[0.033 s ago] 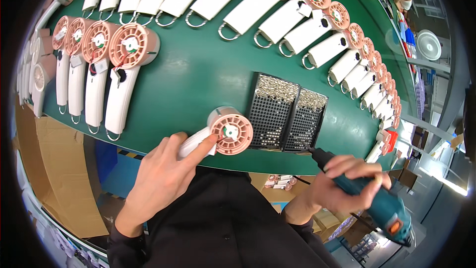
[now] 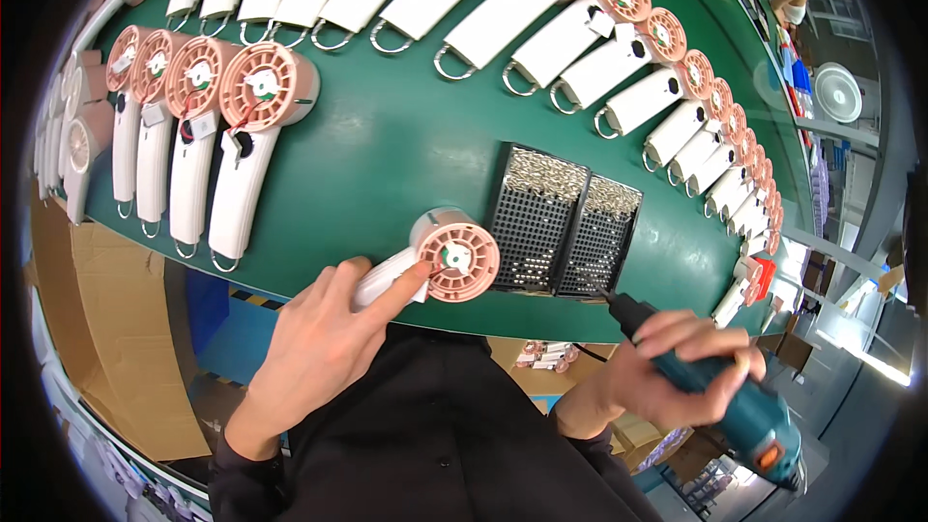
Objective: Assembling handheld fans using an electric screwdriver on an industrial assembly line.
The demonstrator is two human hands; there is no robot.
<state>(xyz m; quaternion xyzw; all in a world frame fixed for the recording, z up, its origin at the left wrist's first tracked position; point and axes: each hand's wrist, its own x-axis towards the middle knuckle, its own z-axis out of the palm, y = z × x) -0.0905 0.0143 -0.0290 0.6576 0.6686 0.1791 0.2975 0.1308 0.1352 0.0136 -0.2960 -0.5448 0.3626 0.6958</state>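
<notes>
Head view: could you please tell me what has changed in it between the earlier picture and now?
Very little: the scene sits slightly further right in the picture, probably from a small camera movement. Nothing was taken hold of or released. The left hand still holds the pink-and-white device; the right hand still holds the teal power driver, its tip near the right screw tray.

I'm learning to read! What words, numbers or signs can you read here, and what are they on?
None can be read.
Pink-and-white device in the left hand: no readable print.
Nearby white tags: too small.
Green power tool in the right hand: any marking too blurred.
Striped tape: no visible words.
</notes>
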